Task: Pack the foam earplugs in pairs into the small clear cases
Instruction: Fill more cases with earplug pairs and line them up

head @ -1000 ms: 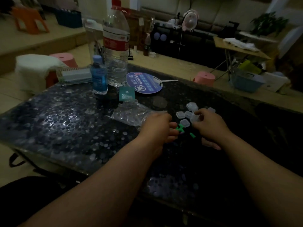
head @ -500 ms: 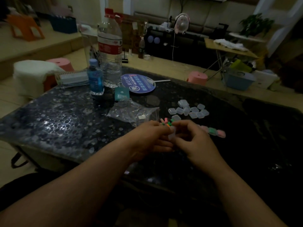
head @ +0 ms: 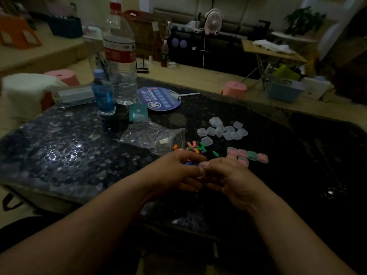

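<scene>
The dark glass table [head: 59, 155] is carrying everything here. A crinkly plastic bag [head: 151, 135] is lying around the middle, a bit toward the left edge.

The left hand [head: 178, 171] and right hand [head: 228, 175] are working toward the near edge, meeting fingertip to fingertip. Both grips are curled in tight and pinching what looks like one clear case [head: 201, 171] between them. I can't tell if its lid is open or if anything's inside.

The empty cases [head: 222, 131] are sitting in a bunch toward the far edge. The filled cases [head: 247, 155] are lining up in a row just right of the hands. The loose foam earplugs [head: 195, 149] are piling up just beyond the left fingers, between the bag and that row.

Handling-wise, I'm guessing the plugs are feather-light and squishy, so a soft pinch around the middle should do, and they'll probably roll on the glass. The cases are looking stiff, slick and tiny. I'd be holding one by its side edges and keeping the lid seam free.
</scene>
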### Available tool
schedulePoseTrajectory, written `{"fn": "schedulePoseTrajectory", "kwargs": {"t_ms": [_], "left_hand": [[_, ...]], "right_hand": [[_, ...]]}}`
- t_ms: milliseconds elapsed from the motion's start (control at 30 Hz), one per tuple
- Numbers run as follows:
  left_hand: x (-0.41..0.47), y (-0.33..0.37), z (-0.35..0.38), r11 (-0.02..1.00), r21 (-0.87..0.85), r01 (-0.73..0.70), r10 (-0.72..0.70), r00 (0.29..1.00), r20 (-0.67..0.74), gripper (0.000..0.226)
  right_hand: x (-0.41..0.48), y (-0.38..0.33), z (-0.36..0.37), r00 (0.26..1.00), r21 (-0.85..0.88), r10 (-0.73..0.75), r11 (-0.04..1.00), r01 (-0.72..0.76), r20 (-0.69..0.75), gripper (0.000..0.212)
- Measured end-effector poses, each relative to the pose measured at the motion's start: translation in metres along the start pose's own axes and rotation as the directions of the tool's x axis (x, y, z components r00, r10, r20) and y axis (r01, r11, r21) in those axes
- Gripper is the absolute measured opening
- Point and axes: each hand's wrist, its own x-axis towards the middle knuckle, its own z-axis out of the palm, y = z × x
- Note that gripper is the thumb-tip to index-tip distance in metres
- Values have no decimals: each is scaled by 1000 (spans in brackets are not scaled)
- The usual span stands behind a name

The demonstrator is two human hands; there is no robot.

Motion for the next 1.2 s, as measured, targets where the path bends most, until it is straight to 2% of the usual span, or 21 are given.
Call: {"fn": "schedulePoseTrajectory", "kwargs": {"t_ms": [167, 567, 867, 1200], "left_hand": [[0, -6, -1, 999, 27, 19, -20, 999, 47, 30], [2, -10, -4, 999, 21, 39, -41, 995, 86, 33], [2, -10, -5, 998, 0, 64, -63, 995, 82, 31], [5, -11, -7, 996, -46, 70, -66, 995, 81, 31]], "right_hand": [[-4, 3, -7, 999, -111, 40, 993, -37, 23, 14], [0, 7, -10, 998, -159, 44, 987, -36, 49, 17], [-3, 7, -7, 999, -169, -40, 985, 39, -7, 25], [-1, 6, -3, 997, -181, -69, 981, 63, -29, 32]]}}
